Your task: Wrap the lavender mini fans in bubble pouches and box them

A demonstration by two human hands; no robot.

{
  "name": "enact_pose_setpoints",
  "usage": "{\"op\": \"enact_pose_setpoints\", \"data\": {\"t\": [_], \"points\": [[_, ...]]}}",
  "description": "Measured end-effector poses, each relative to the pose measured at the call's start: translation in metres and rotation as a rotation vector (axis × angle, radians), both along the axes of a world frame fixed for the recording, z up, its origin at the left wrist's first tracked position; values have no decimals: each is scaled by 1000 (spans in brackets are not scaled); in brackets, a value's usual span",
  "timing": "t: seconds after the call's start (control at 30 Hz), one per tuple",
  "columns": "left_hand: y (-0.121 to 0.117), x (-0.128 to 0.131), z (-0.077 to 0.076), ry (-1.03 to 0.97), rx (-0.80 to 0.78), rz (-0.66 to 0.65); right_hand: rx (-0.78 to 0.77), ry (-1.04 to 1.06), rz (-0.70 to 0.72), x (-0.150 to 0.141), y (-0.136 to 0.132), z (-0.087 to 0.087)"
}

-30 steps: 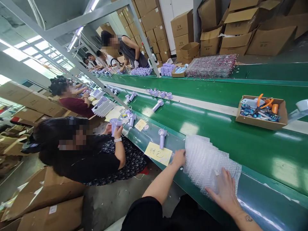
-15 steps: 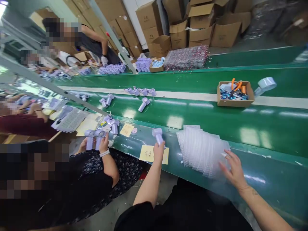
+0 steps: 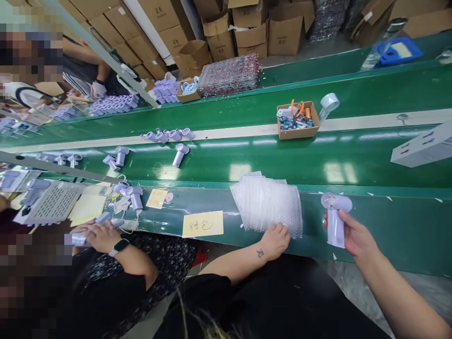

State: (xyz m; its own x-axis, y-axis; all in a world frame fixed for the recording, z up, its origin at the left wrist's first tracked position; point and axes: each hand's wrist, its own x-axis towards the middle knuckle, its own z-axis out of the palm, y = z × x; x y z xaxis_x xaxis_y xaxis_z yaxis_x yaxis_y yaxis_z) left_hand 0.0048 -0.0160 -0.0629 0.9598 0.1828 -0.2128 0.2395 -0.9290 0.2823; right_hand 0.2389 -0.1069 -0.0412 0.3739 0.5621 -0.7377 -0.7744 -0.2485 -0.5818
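Note:
A lavender handheld fan stands upright in my right hand, which is closed around its handle over the right part of the bench. A fanned stack of clear bubble-wrap bags lies on the bench before me. At the lower edge of that stack rests my left hand, its fingers curled onto a bubble-wrap bag; the fingertips are partly hidden. Left of the stack lies a yellow paper sign with handwriting.
A co-worker's hands hold lavender parts at the left. Several fans lie on the green conveyor. A small carton of tools and a white box stand farther off. A metal post slants across the left.
The fan has passed from my left hand to my right hand. My left hand has moved right onto the bubble-wrap bags. The view has swung right, bringing in the white box.

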Motion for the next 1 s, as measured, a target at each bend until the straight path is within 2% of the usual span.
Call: {"op": "enact_pose_setpoints", "data": {"t": [0.1,0.23,0.37,0.47,0.57,0.63,0.7,0.77,0.87,0.93,0.97,1.0], "points": [[6,6,-2,75,86,-52,-65,92,38,19,-34,0],[7,20,-1,79,139,-123,-114,249,94,15,-65,-1],[6,34,-7,143,140,-110,-141,339,97,9,-81,0],[6,44,-11,200,126,-92,-143,329,143,14,-90,-1],[8,55,-5,238,24,-53,-126,321,162,20,-98,-2],[7,63,5,189,-66,107,-87,352,182,21,-98,1],[3,71,16,86,-212,330,-20,370,243,17,-93,8],[-4,79,23,-31,-433,533,75,358,337,10,-81,16],[-17,87,26,-165,-763,824,182,300,425,-1,-63,25],[-25,89,26,-271,-851,1031,179,232,448,-4,-57,27],[-29,88,27,-340,-845,1086,153,201,454,-5,-57,27],[-32,88,29,-415,-807,1083,122,179,460,-5,-57,28]]}}
